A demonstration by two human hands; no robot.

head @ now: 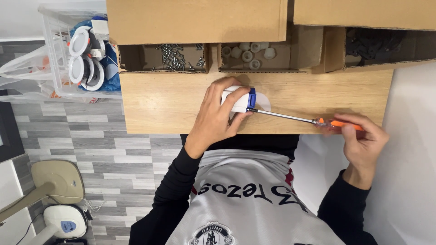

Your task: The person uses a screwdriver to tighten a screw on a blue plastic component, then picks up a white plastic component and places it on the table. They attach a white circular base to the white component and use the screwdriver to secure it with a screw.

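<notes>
Here, going from the left, a clear plastic bin [59, 68] of round white light fittings [84, 56] stands off the tabletop's [159, 104] left edge, well apart from the work. Along the far edge sit open cardboard boxes: one with loose screws [175, 56], one with small white caps [247, 52], and one with dark parts [381, 45] toward the far right corner.

Near the middle of the tabletop, by the near edge, the left hand [215, 115] is clenched around a small white plastic unit [236, 100] with a blue end piece [251, 99], pressing it down onto the wood. It looks light, rigid and smooth, so likely to slide or twist unless gripped around its body as it is here.

A screwdriver [295, 118] lies nearly level, its tip at the blue end. The right hand [363, 140] grasps its orange handle at the tabletop's near right corner. Nothing lies between the hands; the boxes stay clear behind.
</notes>
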